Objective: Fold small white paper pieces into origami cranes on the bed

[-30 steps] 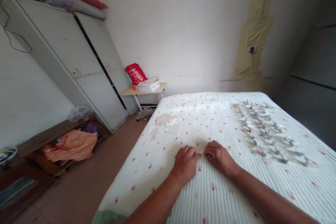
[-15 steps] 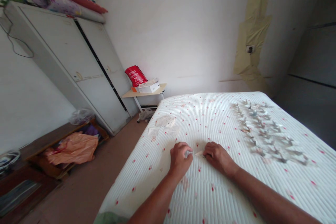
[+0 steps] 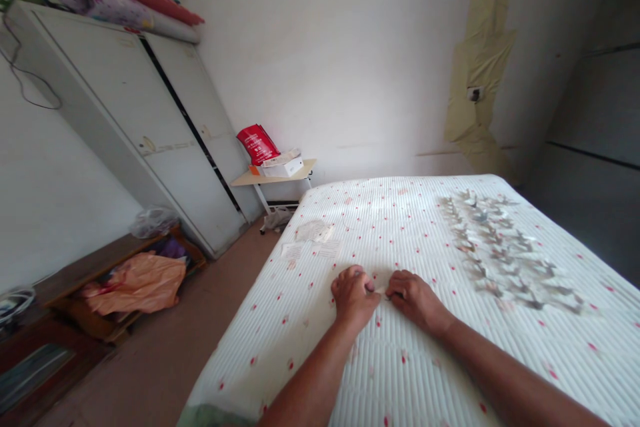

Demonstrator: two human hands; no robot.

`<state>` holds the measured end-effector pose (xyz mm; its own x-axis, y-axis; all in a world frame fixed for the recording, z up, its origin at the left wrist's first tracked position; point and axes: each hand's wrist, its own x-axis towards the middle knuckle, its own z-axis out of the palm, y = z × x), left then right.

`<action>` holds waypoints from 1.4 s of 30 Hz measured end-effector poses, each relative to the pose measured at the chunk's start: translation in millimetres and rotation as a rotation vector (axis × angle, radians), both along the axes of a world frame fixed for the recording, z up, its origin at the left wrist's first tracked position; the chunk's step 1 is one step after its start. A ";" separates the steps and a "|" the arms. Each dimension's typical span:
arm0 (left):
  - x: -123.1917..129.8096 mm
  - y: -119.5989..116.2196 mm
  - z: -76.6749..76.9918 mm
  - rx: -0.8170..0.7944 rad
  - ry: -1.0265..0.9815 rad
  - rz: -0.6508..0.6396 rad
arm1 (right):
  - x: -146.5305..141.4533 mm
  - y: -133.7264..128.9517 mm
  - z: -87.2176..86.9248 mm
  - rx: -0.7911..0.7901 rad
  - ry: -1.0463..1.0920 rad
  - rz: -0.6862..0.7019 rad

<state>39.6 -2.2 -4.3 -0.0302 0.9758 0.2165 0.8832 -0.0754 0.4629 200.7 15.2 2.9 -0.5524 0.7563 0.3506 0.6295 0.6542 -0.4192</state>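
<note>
Between my hands is a small pale piece of paper (image 3: 383, 293), mostly hidden by the fingers. My left hand (image 3: 354, 293) is closed, with its thumb and fingers pinched at the paper's left side. My right hand (image 3: 413, 297) rests on the bed cover (image 3: 400, 360), its curled fingers pinching the paper's right side. On the right part of the bed stand several rows of small folded paper figures (image 3: 505, 247). Several printed paper pieces (image 3: 315, 232) lie flat beyond my left hand.
A small table (image 3: 273, 179) with a red bag (image 3: 257, 144) and a white box (image 3: 283, 165) stands past the bed's far left corner. At left are a grey cabinet (image 3: 110, 87) and a low wooden shelf holding an orange bag (image 3: 140, 282).
My left hand has moved right, closer to my right hand, and its thumb now meets the paper. The grey bit that showed in its fingers is now mostly hidden. My right hand has barely moved.
</note>
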 end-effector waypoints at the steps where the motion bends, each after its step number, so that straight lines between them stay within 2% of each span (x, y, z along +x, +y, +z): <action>1: -1.0 0.0 0.3 -0.009 -0.011 0.001 | 0.2 -0.2 0.3 -0.002 0.000 0.000; 9: -7.5 0.5 3.3 -0.050 -0.049 0.034 | -0.3 -1.8 4.1 -0.001 -0.010 0.012; 16: 8.1 2.4 7.4 -0.030 0.006 0.115 | -1.0 -0.3 2.2 0.002 -0.011 0.015; 27: 5.8 1.1 -3.2 0.025 0.024 0.037 | 7.9 -6.4 2.4 0.024 -0.036 -0.021; 32: 5.1 -1.7 -1.9 0.042 0.012 0.006 | 12.1 -6.7 6.2 0.011 -0.051 -0.024; 39: 5.2 -2.9 -0.5 0.054 0.024 -0.190 | 20.3 -4.2 12.0 -0.044 -0.039 -0.106; 42: 5.4 -2.6 -0.6 0.059 0.023 -0.228 | 22.6 -2.1 11.1 -0.079 0.009 -0.128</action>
